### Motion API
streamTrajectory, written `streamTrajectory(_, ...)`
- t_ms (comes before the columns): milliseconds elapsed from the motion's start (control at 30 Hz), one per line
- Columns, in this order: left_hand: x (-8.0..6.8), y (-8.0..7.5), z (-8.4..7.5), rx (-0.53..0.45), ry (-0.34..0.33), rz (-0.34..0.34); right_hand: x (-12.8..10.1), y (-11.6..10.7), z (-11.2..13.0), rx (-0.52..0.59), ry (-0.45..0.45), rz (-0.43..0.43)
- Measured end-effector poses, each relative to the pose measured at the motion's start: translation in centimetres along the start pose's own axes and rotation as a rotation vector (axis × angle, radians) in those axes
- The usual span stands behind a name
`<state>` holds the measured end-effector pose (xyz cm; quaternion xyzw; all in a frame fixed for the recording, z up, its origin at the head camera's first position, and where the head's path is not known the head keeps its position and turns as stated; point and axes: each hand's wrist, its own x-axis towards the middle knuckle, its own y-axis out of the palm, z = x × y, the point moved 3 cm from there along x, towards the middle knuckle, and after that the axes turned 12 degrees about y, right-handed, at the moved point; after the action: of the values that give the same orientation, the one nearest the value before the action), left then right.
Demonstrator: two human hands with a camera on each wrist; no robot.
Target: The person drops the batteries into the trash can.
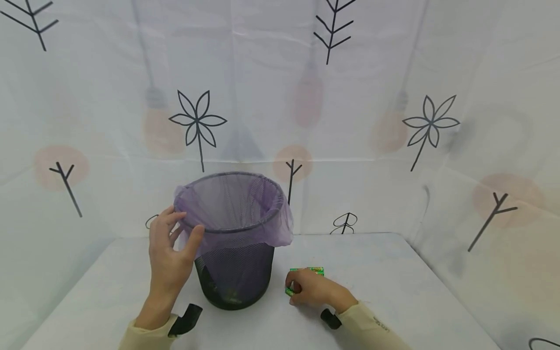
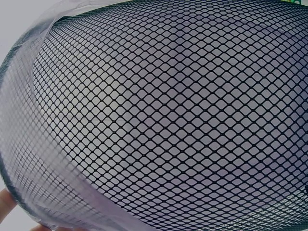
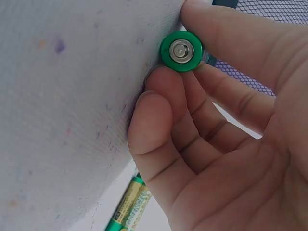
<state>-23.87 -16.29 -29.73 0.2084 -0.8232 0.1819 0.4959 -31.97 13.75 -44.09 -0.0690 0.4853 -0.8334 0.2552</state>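
Observation:
A black mesh waste bin [image 1: 236, 272] lined with a purple bag [image 1: 262, 228] stands on the white table [image 1: 393, 272]. My left hand [image 1: 170, 253] grips the bin's rim on its left side, thumb over the bag; the mesh wall [image 2: 173, 120] fills the left wrist view. To the right of the bin my right hand [image 1: 306, 289] rests on the table and pinches a green battery [image 3: 181, 51] between thumb and fingers. Other green batteries [image 1: 311, 270] lie just beyond the hand, and one [image 3: 129, 209] shows under the palm.
A white cloth backdrop printed with trees and flowers [image 1: 199, 121] encloses the table at the back and both sides. The table's right half [image 1: 415, 301] is bare white cloth.

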Motion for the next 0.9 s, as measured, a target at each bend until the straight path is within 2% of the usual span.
streamTrajectory(67,-0.2,0.1,1.0,0.003,-0.003,0.001,0.0,0.1,0.1,-0.001,0.003,0.004)
streamTrajectory(133,-0.3,0.1,1.3,0.005,-0.006,0.002,-0.1,0.1,0.1,0.002,0.008,0.010)
streamTrajectory(367,0.0,0.1,0.0,-0.008,-0.006,-0.007,-0.2,0.1,0.1,0.007,0.000,0.012)
streamTrajectory(567,-0.3,0.1,1.3,-0.007,0.000,-0.004,-0.2,-0.1,0.0,0.047,-0.026,0.025)
streamTrajectory(700,-0.5,0.1,1.7,0.000,-0.001,0.006,-0.7,-1.1,0.7,0.099,-0.066,0.032)
streamTrajectory(900,-0.4,0.1,1.6,0.003,-0.004,0.012,-2.4,-3.4,3.0,0.185,-0.149,0.022)
